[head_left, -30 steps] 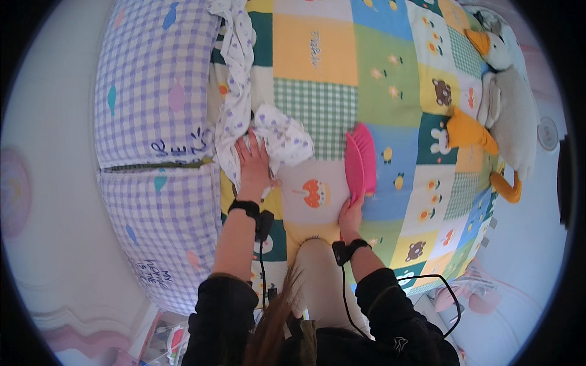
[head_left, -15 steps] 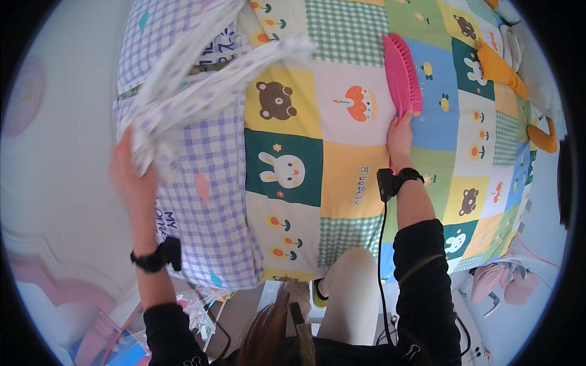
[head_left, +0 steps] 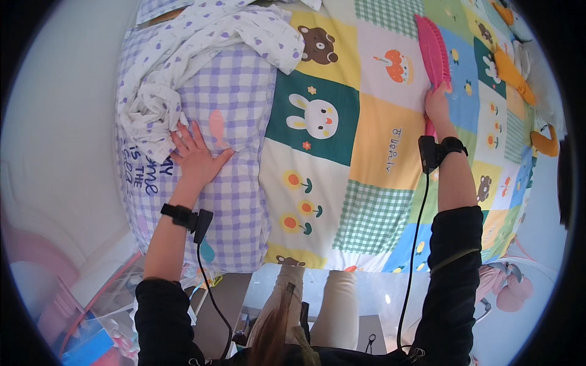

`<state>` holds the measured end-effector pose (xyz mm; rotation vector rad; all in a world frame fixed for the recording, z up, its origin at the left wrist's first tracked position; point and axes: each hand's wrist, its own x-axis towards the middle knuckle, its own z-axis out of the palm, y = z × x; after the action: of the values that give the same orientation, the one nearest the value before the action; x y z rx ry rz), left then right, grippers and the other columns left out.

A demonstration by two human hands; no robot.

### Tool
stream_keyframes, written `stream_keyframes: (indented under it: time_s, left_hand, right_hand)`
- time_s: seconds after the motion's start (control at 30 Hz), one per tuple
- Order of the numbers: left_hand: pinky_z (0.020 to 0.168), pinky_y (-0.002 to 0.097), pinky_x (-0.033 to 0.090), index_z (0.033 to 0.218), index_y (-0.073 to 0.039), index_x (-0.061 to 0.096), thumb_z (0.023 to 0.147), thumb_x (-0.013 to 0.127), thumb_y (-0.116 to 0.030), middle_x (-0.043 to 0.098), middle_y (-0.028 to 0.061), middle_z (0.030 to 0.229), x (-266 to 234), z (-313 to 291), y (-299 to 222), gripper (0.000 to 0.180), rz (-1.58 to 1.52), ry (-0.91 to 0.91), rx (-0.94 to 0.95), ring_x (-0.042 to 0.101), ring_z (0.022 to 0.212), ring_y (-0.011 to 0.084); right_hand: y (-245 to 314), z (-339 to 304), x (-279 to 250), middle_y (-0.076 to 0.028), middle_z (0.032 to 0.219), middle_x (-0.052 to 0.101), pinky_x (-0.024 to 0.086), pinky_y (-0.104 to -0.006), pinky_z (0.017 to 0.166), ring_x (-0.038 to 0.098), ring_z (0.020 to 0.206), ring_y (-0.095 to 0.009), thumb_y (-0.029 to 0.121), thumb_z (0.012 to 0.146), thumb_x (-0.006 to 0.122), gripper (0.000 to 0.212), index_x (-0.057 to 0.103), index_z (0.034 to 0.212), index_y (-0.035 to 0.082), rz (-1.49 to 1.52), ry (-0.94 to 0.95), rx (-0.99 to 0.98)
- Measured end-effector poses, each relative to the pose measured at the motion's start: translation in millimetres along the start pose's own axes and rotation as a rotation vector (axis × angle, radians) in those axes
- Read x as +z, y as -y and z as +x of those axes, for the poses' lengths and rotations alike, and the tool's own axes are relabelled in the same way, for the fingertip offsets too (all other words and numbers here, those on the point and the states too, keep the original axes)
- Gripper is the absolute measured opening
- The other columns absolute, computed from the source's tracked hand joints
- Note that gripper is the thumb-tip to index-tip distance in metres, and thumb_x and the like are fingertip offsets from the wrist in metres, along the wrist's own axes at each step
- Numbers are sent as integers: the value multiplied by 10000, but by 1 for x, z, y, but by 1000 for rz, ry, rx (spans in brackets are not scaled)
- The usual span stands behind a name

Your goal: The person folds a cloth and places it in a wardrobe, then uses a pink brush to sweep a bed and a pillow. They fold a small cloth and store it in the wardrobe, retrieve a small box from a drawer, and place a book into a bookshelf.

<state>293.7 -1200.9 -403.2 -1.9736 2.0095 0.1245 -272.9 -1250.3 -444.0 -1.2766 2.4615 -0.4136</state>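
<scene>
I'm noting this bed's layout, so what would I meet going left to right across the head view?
Left hand, white rabbit print, cake print, pink hand brush in the right hand, orange plush foot.

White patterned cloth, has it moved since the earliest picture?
Yes: leftward from the patchwork cover; the cloth now lies mostly on the checked pillow.

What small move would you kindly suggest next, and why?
Perhaps a short stroke of the long pink bristle brush over the patchwork-print fabric bedcover: the right hand grips it there, while the left hand is spread on the purple-checked fabric pillow, at the edge of the bunched white purple-printed cloth.
</scene>
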Motion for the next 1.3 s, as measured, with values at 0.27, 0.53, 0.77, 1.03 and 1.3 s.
stream_keyframes:
  time_s: [0.27, 0.53, 0.77, 1.03, 1.3]
  left_hand:
    - [1024, 676, 134, 1444, -55, 230, 727, 588, -631, 81, 199, 1532, -23, -32, -23, 987, -76, -180, 65, 42, 1417, 368]
    - [956, 382, 374, 1034, -63, 621, 696, 648, -255, 613, 85, 911, 5, -198, -46, 390, -64, 218, 823, 510, 1011, 233]
    - [788, 333, 406, 646, -125, 603, 747, 624, -201, 526, 42, 526, -134, -194, 33, 128, -134, -18, 808, 550, 599, 212]
    - [765, 350, 393, 616, -120, 558, 725, 662, -179, 499, 46, 529, -115, -211, -2, 162, -232, -132, 820, 532, 607, 207]
    - [832, 334, 377, 757, -98, 578, 731, 581, -125, 533, 33, 667, -24, -220, -30, 37, -65, -83, 822, 546, 737, 189]
  right_hand:
    - [72, -71, -33, -233, 980, 627, 499, -427, 602, 632, 777, -391, 339, 953, 454, 477, 369, 1345, 82, 143, 208, -296]
    - [94, -211, 12, -267, 904, 607, 481, -498, 701, 596, 855, -411, 319, 983, 361, 378, 453, 1161, -1, 4, 634, -526]
    - [26, -400, -36, -205, 920, 637, 490, -499, 719, 625, 862, -383, 393, 979, 335, 406, 485, 1181, 74, -267, 1382, -718]
    - [22, -318, -80, -208, 944, 653, 489, -503, 744, 630, 868, -384, 432, 992, 291, 460, 516, 1155, 65, 100, 826, -239]
    - [-17, -436, -53, -229, 952, 645, 483, -494, 787, 620, 896, -393, 370, 956, 392, 395, 481, 1207, 78, -90, 1283, -622]
